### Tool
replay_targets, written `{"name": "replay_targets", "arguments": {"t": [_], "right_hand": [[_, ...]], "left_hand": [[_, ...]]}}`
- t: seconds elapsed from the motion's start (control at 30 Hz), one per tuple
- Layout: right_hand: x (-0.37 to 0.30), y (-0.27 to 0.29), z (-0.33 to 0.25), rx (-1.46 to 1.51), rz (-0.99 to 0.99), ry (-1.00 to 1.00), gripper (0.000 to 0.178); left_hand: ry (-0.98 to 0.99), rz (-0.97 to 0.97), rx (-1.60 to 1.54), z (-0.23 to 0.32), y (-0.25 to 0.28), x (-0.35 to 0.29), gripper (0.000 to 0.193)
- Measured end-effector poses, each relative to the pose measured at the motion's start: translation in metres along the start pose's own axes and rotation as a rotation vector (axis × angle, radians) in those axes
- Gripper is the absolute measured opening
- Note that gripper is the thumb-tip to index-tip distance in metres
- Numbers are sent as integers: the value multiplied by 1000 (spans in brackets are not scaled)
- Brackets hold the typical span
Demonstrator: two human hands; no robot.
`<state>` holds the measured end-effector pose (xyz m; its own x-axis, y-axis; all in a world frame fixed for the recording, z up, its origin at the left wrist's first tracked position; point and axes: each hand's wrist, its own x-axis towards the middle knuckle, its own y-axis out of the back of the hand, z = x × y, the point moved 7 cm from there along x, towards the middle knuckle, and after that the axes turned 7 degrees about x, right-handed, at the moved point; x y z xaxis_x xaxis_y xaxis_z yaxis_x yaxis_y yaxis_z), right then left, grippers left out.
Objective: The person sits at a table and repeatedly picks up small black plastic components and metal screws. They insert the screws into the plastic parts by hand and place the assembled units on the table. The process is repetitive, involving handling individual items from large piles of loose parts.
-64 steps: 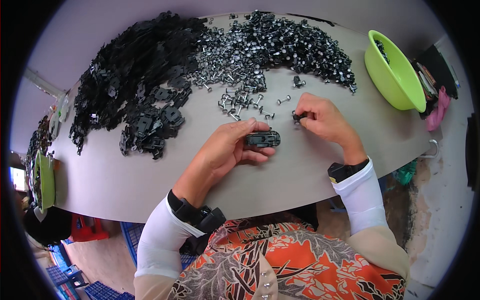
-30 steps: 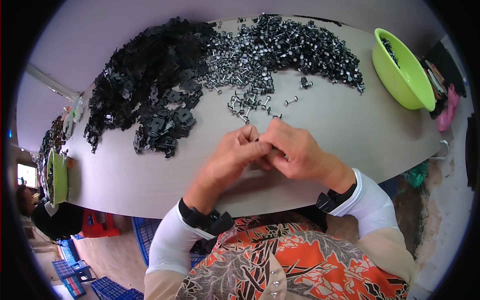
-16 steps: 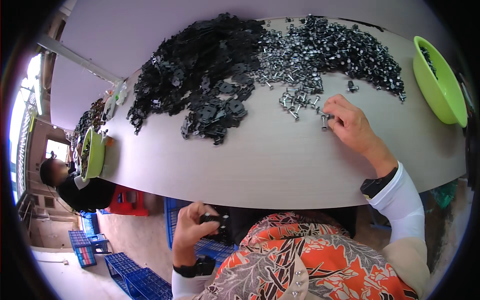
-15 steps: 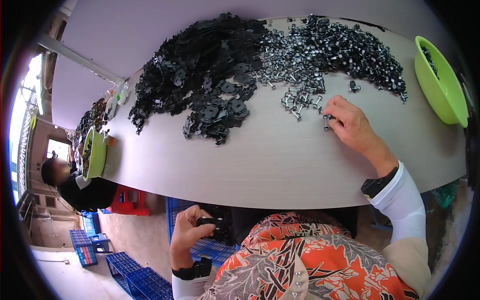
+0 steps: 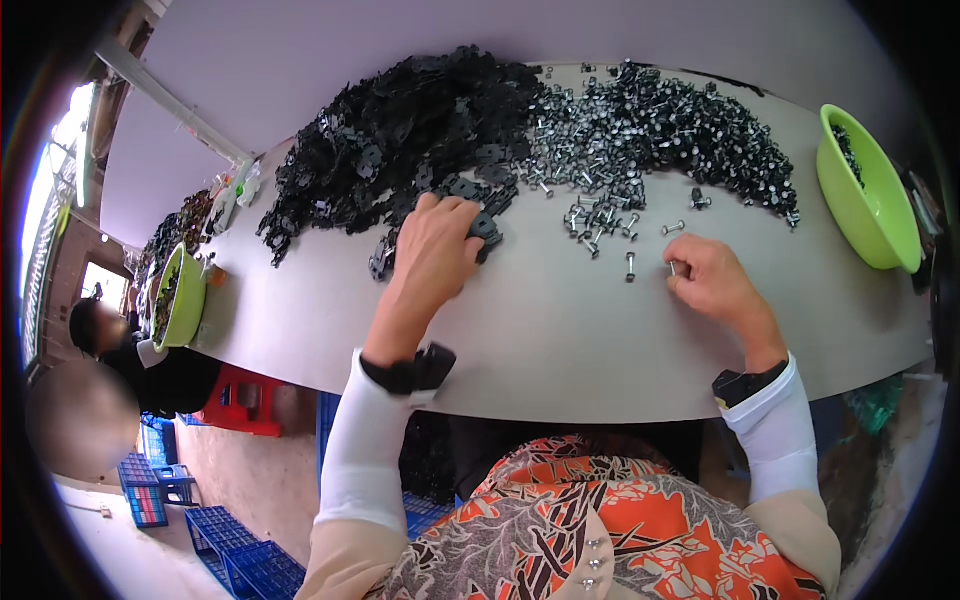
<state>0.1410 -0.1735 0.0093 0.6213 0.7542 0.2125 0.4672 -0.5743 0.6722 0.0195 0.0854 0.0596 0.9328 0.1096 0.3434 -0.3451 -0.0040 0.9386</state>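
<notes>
My left hand [image 5: 432, 245] is at the near edge of a heap of flat black parts [image 5: 400, 135]. Its fingers are closed on a small black plate [image 5: 485, 228] with a hole in it. To the right, my right hand [image 5: 712, 278] is just above the table, thumb and fingers pinching a small silver headed pin [image 5: 675, 268], mostly covered by the fingers. Beside it one loose pin [image 5: 630, 266] lies alone, and another pin [image 5: 673, 228] lies just beyond the knuckles. A small cluster of pins [image 5: 597, 222] sits between the hands.
A large pile of silver and black pins [image 5: 680, 135] spreads over the table's far side. A green basin [image 5: 880, 215] stands at the right, another green basin [image 5: 190, 305] at the left near a seated person [image 5: 165, 375]. Blue crates [image 5: 250, 550] and a red stool [image 5: 240, 400] are on the floor.
My left hand has come up from below the table edge, where it held a black part, to the black heap. My right hand has moved slightly nearer; two pins now lie loose near it.
</notes>
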Motion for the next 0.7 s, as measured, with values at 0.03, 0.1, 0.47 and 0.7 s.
{"name": "replay_targets", "arguments": {"t": [0.03,0.1,0.47,0.7], "right_hand": [[-1,-3,2,1,-53,-44,20],[1,3,-7,-13,-21,-17,23],[-3,-2,-8,47,-68,-6,26],[-2,0,-3,1,-83,8,25]], "left_hand": [[0,-113,57,-1,-16,15,31],[-6,-219,103,0,-35,25,35],[108,-212,-198,5,-51,33,25],[259,-265,-502,29,-39,25,14]]}}
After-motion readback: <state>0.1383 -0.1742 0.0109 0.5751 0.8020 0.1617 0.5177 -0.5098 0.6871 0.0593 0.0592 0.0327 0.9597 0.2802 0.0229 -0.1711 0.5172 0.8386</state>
